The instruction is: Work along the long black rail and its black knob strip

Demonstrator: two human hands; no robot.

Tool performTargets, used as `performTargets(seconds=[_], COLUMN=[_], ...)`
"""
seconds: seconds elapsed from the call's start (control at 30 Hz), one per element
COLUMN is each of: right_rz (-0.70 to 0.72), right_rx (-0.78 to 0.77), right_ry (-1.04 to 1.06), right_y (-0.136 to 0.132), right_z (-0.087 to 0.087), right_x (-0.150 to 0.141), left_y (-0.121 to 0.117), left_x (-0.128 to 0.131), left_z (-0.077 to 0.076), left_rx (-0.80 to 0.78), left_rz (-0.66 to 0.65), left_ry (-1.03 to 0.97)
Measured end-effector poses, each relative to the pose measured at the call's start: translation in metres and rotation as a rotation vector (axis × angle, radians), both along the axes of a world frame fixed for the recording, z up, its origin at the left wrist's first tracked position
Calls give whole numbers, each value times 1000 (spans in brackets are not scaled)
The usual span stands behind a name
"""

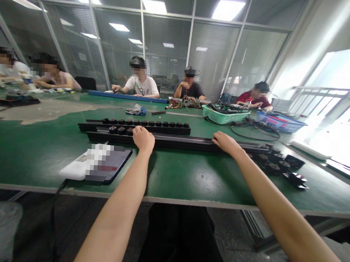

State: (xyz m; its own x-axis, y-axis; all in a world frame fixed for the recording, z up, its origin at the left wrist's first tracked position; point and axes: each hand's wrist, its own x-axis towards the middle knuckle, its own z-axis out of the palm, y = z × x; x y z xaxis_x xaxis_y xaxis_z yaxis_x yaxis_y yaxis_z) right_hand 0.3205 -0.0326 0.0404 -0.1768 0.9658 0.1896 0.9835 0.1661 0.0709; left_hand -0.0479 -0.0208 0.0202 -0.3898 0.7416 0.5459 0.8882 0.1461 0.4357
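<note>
A: Workpiece position?

B: The long, straight black rail [183,143] is lying across the centre of the frame on the glossy green tabletop [183,176]. Small dark round parts [121,130] are sitting along its left portion.

A: Hands?

B: The left hand [144,139] is curling over the rail, just beside those parts; the right hand [225,143] is bending its fingers at the rail, right of centre. Fingers are partly hiding; cannot tell whether either is gripping.

A: Surroundings?

B: Loose black angular parts [272,167] are clustering at right; a pale green plastic basket [224,117] is standing farther back, right of centre.
</note>
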Motion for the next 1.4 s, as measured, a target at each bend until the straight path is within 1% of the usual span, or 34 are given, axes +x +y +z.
performTargets(seconds=[0.13, 0.33, 0.43, 0.63, 0.87, 1.03, 1.4], right_rz=[92, 224, 252, 204, 191, 171, 127], right_rx=[78, 313, 371, 351, 345, 342, 339], right_ry=[46, 204, 288, 347, 289, 294, 274], right_y=[2, 5, 3, -3, -7, -8, -6], right_z=[-15, -47, -55, -54, -57, -56, -55], right_x=[18, 44, 51, 50, 44, 42, 47], left_y=[2, 1, 1, 5, 7, 5, 6], left_x=[0, 0, 2, 2, 1, 1, 1], left_z=[-1, -2, -2, -4, -5, -4, -5], left_rx=[1, -6, -9, 6, 21, 12, 15], left_rz=[-3, 5, 8, 5, 0, -3, -11], left_ry=[-3, 13, 23, 24, 13, 11, 9])
